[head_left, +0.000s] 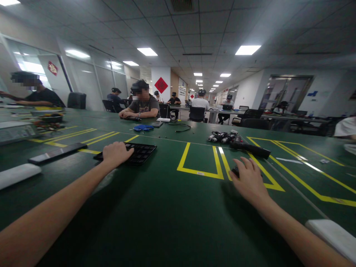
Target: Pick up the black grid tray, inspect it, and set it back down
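My left hand [116, 154] lies curled over the near left part of a black keyboard [140, 152] on the green table [167, 207]; its fingers are closed over the edge. My right hand [249, 178] rests, fingers bent downward, over a small dark object [236, 171] that is mostly hidden beneath it, beside yellow tape markings [200, 171].
A black bar-shaped device [251, 149] and a cluster of metal connectors [222, 137] lie beyond my right hand. A flat dark slab [57, 152] and white pads [18, 174] sit left; another white pad [332, 237] sits near right. Other people sit at the table and beyond.
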Demonstrator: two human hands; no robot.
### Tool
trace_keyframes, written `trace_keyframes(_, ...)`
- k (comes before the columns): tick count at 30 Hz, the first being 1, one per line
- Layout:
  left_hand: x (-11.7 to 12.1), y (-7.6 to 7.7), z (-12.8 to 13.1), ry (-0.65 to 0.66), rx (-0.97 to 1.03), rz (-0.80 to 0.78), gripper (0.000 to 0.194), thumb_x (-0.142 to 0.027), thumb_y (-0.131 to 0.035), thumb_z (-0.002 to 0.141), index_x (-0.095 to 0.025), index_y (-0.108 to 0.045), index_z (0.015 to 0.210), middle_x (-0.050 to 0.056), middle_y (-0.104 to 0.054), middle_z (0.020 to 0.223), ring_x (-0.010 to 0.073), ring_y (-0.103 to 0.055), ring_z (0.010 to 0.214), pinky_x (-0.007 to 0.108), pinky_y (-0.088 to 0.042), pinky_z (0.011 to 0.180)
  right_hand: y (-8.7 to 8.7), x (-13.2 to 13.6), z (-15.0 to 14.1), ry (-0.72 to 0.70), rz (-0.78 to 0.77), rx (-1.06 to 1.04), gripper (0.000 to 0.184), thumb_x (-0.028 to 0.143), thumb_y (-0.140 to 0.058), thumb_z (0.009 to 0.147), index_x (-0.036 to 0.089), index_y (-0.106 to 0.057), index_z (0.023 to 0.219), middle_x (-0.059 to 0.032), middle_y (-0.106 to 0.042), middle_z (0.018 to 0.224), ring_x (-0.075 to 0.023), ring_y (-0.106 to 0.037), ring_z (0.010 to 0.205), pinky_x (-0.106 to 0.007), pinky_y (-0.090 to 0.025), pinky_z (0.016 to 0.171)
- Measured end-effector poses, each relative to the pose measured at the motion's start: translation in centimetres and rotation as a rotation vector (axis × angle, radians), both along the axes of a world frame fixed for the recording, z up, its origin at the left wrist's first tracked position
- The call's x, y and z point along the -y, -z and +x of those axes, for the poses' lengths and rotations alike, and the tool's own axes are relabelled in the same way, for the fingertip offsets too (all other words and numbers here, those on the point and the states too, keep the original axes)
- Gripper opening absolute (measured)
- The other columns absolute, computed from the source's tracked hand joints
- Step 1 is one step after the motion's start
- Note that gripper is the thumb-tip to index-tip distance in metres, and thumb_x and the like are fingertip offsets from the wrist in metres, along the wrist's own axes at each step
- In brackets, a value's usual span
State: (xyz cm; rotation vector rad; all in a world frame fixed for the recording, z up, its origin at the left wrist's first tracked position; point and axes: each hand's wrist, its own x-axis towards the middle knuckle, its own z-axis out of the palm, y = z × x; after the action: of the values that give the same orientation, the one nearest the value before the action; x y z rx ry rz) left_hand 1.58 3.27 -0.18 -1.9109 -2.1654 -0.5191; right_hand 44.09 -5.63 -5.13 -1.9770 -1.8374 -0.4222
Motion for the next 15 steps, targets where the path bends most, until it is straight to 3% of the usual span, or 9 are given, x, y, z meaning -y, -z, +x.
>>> trace_keyframes(3, 0.8, 0.3, 3.6, 0.075, -0.086, 0.046, 0.035, -0.033, -0.029, 0.087, -0.009, -0.055, 0.087, 0.015, -0.058, 0.094, 0.0272, -0.056, 0.09, 0.036, -0.042, 0.076, -0.7, 2.0, -3.8, -0.211, -0.117, -0.111, 0.051, 0.039, -0.039, 0.083, 0.013, -0.045, 0.126, -0.0143, -0.04, 0.135, -0.0338, -0.026, 0.13, -0.054, -0.028, 0.103)
trace_keyframes(8, 1.6, 3.6, 8.6, 0.417, -0.137, -0.095, 0.026, -0.024, -0.031, 0.088, -0.016, -0.055, 0.093, 0.008, -0.059, 0.093, 0.0181, -0.057, 0.087, 0.028, -0.042, 0.077, -0.2, 5.6, -8.2, -0.552, -0.363, -0.159, 0.048, 0.041, -0.037, 0.084, 0.021, -0.043, 0.128, -0.0083, -0.042, 0.136, -0.0285, -0.032, 0.128, -0.054, -0.026, 0.106)
trace_keyframes(12, 1.3, 4.9, 9.0, 0.446, -0.127, -0.166, 0.024, -0.026, -0.034, 0.087, -0.016, -0.056, 0.092, 0.008, -0.057, 0.093, 0.0183, -0.057, 0.082, 0.03, -0.043, 0.073, 0.2, 6.3, -8.6, -0.63, -0.437, -0.117, 0.045, 0.039, -0.033, 0.087, 0.022, -0.046, 0.127, -0.0095, -0.041, 0.137, -0.0277, -0.033, 0.128, -0.053, -0.024, 0.107)
trace_keyframes(15, 1.9, 4.6, 9.1, 0.433, -0.123, -0.061, 0.028, -0.03, -0.034, 0.087, -0.013, -0.055, 0.097, 0.011, -0.054, 0.1, 0.0202, -0.056, 0.084, 0.032, -0.044, 0.074, 0.0, 6.1, -8.4, -0.621, -0.438, -0.112, 0.045, 0.039, -0.033, 0.087, 0.023, -0.045, 0.127, -0.0092, -0.041, 0.136, -0.0272, -0.033, 0.127, -0.051, -0.026, 0.106)
